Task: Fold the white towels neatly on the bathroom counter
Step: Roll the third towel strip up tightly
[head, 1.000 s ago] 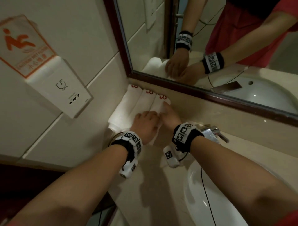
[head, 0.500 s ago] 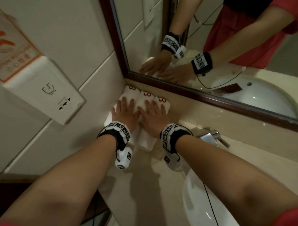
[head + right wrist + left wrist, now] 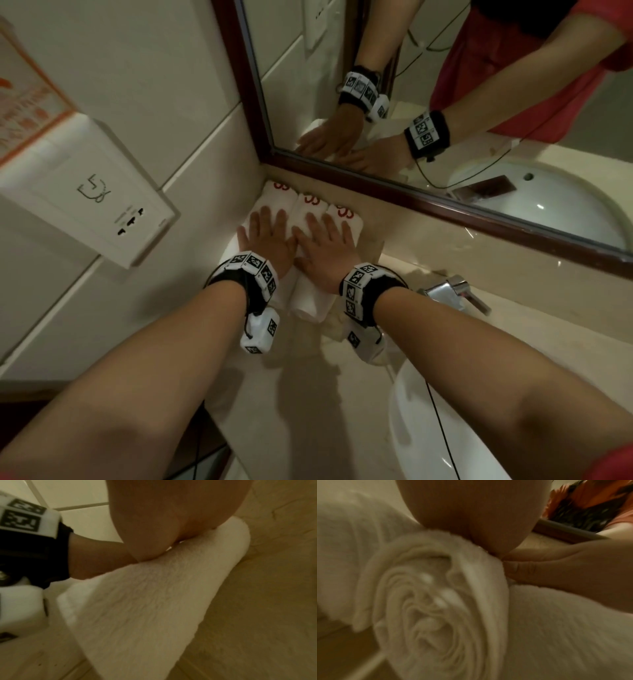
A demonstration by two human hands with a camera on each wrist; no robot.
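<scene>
1. White terry is lying under both our palms: we are pressing the left hand (image 3: 265,240) flat, fingers straight and spread, holding nothing, on the left towel (image 3: 277,202).
2. We are laying the right hand (image 3: 325,248) equally flat and unclenched across the middle towel (image 3: 308,301) and right towel (image 3: 354,222).
3. All three rolls are sitting side by side, touching, in the counter (image 3: 308,411) corner below the mirror (image 3: 445,85).
4. Nearby: faucet (image 3: 452,291), basin (image 3: 421,445), wall socket (image 3: 102,205).

You see fluffy white terry cloth towels (image 3: 310,298) on a smooth, polished stone surface (image 3: 308,394), a shiny chrome metal tap (image 3: 452,291), and glossy wall tiles (image 3: 164,78).
</scene>
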